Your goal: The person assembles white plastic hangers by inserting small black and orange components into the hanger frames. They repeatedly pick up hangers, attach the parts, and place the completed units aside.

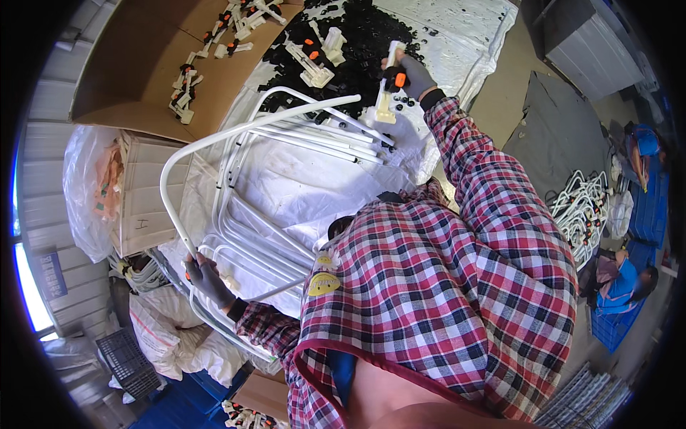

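Note:
My left hand (211, 283), in a grey glove, is closed round the lower part of a white bent metal tube (168, 187). The tube arches up and across the sheet-covered table, its far end in mid-air. A small orange bit shows beside the left fingers. My right hand (416, 77), also gloved, grips a cream plastic bracket (386, 107) with a black and orange part. Below it lie scattered black plastic parts (371, 39). Two similar brackets (311, 66) rest on that black heap. More white bent tubes (264, 247) lie stacked in front of me.
An open cardboard box (136, 71) with several brackets is at the far left. Below it stands a pale box (150, 193) beside clear plastic wrap. White sacks (168, 336) lie lower left. At right are a pile of white frames (582, 214) and another person (620, 286) in blue.

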A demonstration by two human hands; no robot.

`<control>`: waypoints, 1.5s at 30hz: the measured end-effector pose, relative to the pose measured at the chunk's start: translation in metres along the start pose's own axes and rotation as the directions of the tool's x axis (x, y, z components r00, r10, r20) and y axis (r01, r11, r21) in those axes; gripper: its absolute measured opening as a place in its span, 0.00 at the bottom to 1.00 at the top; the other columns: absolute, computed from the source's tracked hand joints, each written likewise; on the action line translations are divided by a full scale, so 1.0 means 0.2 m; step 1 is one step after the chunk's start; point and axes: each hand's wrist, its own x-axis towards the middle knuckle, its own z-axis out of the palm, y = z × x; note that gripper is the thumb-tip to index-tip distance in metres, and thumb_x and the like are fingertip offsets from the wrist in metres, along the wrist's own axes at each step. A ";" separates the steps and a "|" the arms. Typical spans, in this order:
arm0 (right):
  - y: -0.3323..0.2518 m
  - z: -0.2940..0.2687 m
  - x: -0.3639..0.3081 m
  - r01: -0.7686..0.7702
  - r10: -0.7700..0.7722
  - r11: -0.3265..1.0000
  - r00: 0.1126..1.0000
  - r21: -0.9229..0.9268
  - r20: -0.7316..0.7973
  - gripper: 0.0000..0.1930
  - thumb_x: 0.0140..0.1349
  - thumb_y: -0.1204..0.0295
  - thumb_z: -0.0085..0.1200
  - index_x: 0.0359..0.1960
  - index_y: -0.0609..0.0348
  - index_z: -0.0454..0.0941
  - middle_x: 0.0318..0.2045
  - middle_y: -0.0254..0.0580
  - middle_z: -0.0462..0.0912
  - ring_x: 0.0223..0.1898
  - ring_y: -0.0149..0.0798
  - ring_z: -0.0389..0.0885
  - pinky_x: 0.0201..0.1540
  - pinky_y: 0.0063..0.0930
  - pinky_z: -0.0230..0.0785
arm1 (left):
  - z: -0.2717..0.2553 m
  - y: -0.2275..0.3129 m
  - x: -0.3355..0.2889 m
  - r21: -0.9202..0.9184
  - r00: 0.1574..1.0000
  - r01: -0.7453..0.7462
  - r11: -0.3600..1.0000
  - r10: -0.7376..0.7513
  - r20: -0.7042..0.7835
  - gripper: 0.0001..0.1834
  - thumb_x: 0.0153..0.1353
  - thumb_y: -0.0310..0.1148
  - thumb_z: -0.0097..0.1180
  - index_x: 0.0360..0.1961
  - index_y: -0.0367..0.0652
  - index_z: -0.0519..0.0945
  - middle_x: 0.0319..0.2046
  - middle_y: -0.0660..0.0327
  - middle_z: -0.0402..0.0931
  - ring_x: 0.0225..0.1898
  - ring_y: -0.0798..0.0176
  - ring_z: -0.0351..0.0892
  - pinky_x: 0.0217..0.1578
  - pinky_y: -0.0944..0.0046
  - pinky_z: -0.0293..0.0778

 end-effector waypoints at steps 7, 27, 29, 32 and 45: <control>0.17 0.12 0.02 0.017 0.001 0.990 0.993 -0.143 0.120 0.18 0.70 0.58 0.52 0.46 0.63 0.75 0.39 0.48 0.85 0.37 0.37 0.85 0.40 0.30 0.80 | 0.13 0.13 0.09 -0.029 0.993 -0.082 0.996 0.084 0.081 0.10 0.71 0.32 0.51 0.48 0.39 0.76 0.20 0.71 0.65 0.20 0.80 0.59 0.20 0.76 0.55; -0.60 1.35 -0.25 0.452 0.222 0.805 0.373 -0.385 0.901 0.14 0.63 0.65 0.62 0.46 0.58 0.78 0.29 0.30 0.80 0.27 0.23 0.75 0.30 0.22 0.70 | 0.67 0.82 0.02 0.198 0.831 -0.482 0.853 0.374 0.413 0.31 0.68 0.30 0.52 0.71 0.39 0.60 0.24 0.57 0.80 0.27 0.65 0.79 0.33 0.65 0.73; -0.59 1.35 -0.29 0.296 0.263 0.888 0.299 -0.351 0.917 0.12 0.62 0.65 0.63 0.41 0.58 0.79 0.27 0.29 0.79 0.25 0.23 0.74 0.29 0.23 0.69 | 0.67 0.83 0.01 0.248 0.832 -0.491 0.835 0.366 0.417 0.32 0.68 0.30 0.54 0.71 0.39 0.59 0.25 0.57 0.81 0.28 0.64 0.81 0.32 0.64 0.74; -0.51 1.40 -0.38 0.844 -0.144 0.455 0.385 -0.284 0.912 0.18 0.51 0.63 0.70 0.39 0.58 0.80 0.30 0.37 0.83 0.29 0.32 0.81 0.35 0.30 0.73 | 0.68 0.81 0.01 0.301 0.837 -0.508 0.807 0.380 0.392 0.32 0.68 0.31 0.54 0.70 0.39 0.60 0.26 0.55 0.82 0.28 0.62 0.82 0.31 0.63 0.74; -0.39 1.62 -0.36 0.865 0.212 0.501 -0.160 0.034 0.964 0.35 0.57 0.56 0.66 0.64 0.58 0.69 0.55 0.47 0.79 0.58 0.41 0.76 0.61 0.37 0.67 | 0.91 0.79 0.22 -0.080 0.708 -0.207 0.975 0.206 0.675 0.15 0.62 0.30 0.62 0.46 0.37 0.75 0.27 0.67 0.74 0.21 0.75 0.71 0.22 0.73 0.67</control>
